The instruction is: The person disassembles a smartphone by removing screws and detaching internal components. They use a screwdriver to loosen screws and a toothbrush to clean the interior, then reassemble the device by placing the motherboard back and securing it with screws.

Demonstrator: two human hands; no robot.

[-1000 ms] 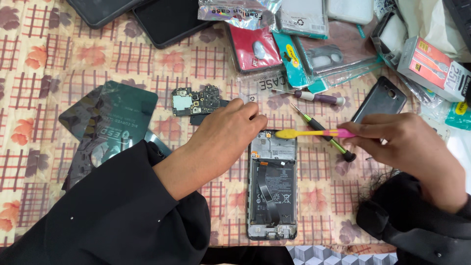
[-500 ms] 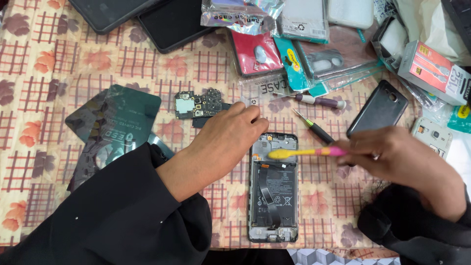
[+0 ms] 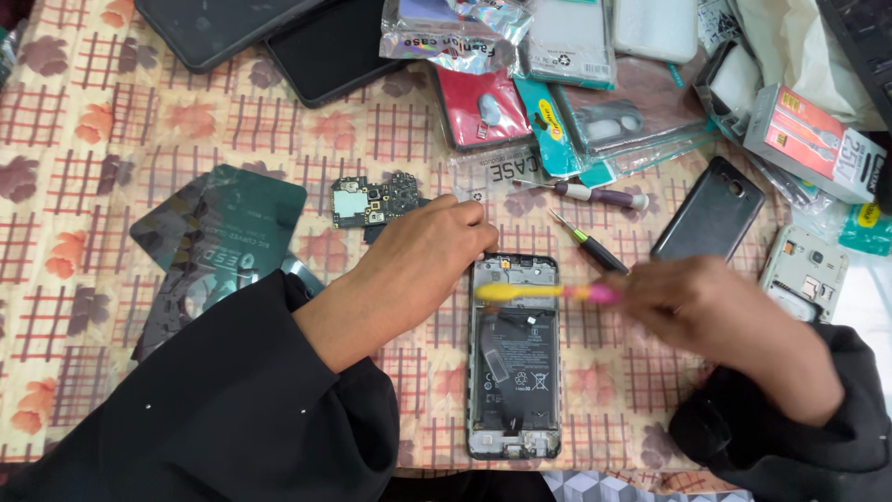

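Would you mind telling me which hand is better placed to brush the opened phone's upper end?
Probably the right hand: it holds the yellow and pink brush across the opened phone. The left hand rests at the phone's top left corner, apparently steadying it.

Right hand (image 3: pixel 720 321) lower, yellow brush (image 3: pixel 544 293) now across opened phone (image 3: pixel 514 358)

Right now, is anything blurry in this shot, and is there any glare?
Head view: the right hand and the yellow-pink brush it holds are smeared by motion; the left hand, the opened phone and the circuit board are sharp. Light is even and soft, with mild glare only on the shiny plastic packets at the top.
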